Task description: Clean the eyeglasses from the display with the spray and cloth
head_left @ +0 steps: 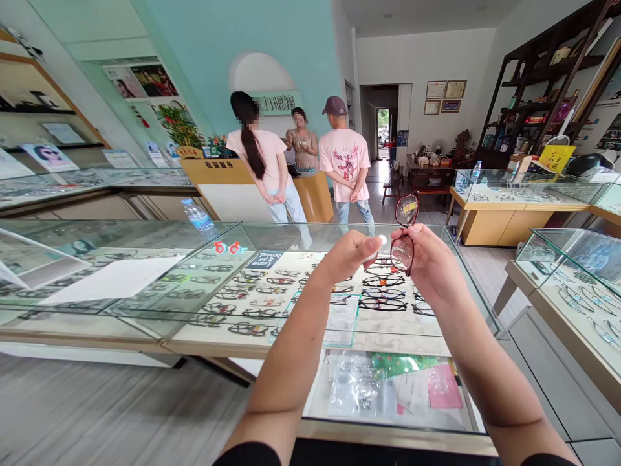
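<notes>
In front of me, above the glass display counter (272, 327), my right hand (434, 262) pinches a pair of dark red glasses (402, 254). The glasses are turned on end, one lens above the other, with a yellow label on the upper lens. My left hand (350, 257) is closed close to the lower lens, thumb on top. A small white bit (383, 240) shows at its thumb tip; I cannot tell what it is. Whether the left fingers touch the frame is unclear. Rows of glasses (383, 292) lie under the glass below my hands.
A water bottle (197, 215), small red-rimmed glasses (228, 248) and a white sheet (116, 278) are on the counter to the left. Another glass case (577, 291) stands at right. Two people in pink shirts (344, 162) face a person behind the wooden desk (313, 194).
</notes>
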`<state>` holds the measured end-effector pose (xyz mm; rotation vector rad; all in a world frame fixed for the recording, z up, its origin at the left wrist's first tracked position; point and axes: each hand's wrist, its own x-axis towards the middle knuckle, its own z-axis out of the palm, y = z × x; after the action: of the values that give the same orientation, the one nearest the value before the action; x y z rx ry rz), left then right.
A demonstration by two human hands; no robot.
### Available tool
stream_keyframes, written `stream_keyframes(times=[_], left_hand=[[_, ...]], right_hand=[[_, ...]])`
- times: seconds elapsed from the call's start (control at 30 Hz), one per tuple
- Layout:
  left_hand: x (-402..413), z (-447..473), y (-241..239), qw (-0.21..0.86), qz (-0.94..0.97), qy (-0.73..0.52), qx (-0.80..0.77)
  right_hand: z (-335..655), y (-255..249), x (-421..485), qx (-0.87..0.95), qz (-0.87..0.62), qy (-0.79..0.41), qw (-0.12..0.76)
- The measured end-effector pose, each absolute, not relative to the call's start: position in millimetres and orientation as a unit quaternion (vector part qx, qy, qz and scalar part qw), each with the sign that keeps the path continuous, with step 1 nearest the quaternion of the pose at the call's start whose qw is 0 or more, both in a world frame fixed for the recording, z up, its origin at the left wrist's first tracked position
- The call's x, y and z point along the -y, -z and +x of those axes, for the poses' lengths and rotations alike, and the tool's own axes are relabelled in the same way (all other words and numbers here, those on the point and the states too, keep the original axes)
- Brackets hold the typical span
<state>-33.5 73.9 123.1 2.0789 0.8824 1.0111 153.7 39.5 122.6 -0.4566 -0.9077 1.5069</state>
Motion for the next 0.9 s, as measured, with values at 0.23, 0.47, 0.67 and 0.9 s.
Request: stream_keyframes(times=[0.23,0.47,0.67,0.9], left_hand=[[-89.7,-71.2,-122.5,0.259,0.691,-0.506,-0.447],[-124.4,-119.0,-101.5,0.193,0.549,-0.533,-0.614],[-152.0,-156.0,-69.3,0.149,0.492,-0.441,-0.735],[-169.7,-172.1,-30.5,0.167,0.451,-0.272,-0.833]], right_hand=[[157.8,-122.5,-40.3,0.400,-0.195,-0.644,0.622],[160.0,-121.8,-41.8,0.387,-0.191,-0.651,0.625],[161.8,-122.9,-40.6,0.392,-0.191,-0.654,0.619],[161.5,-122.3,-40.0,0.414,-0.205,-0.645,0.609]])
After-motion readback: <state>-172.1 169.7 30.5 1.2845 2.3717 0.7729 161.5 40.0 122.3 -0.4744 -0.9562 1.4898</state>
